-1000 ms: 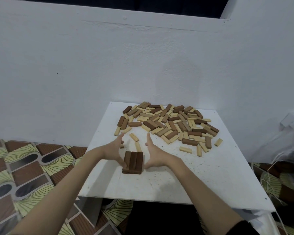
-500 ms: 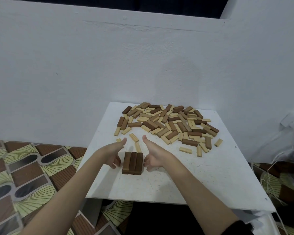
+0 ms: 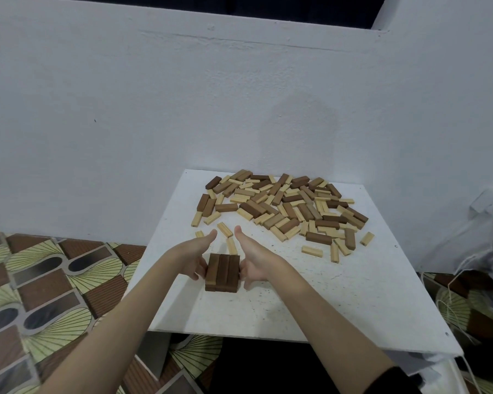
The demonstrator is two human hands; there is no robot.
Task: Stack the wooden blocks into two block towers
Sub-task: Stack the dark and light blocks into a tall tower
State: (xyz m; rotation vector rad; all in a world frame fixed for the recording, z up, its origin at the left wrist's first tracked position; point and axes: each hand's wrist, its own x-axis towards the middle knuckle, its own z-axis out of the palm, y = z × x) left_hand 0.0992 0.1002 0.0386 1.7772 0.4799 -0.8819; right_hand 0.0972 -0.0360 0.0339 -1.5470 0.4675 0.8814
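Three dark brown blocks (image 3: 222, 272) lie side by side as one flat layer near the front left of the white board (image 3: 339, 302). My left hand (image 3: 192, 255) presses against the layer's left side, fingers curled inward and thumb raised. On the right side, my right hand (image 3: 254, 260) presses in the same way. A large scattered pile of light and dark wooden blocks (image 3: 285, 207) covers the far half of the board. A few loose light blocks (image 3: 225, 230) lie just beyond my thumbs.
The white board ends at a front edge (image 3: 296, 341) with dark space under it. A patterned floor mat (image 3: 49, 282) lies to the left. A white wall rises right behind the board. White plastic and cords (image 3: 484, 251) sit at the right.
Both hands dropped from raised, spread positions and closed in on the sides of the three-block layer. The layer stayed where it was.
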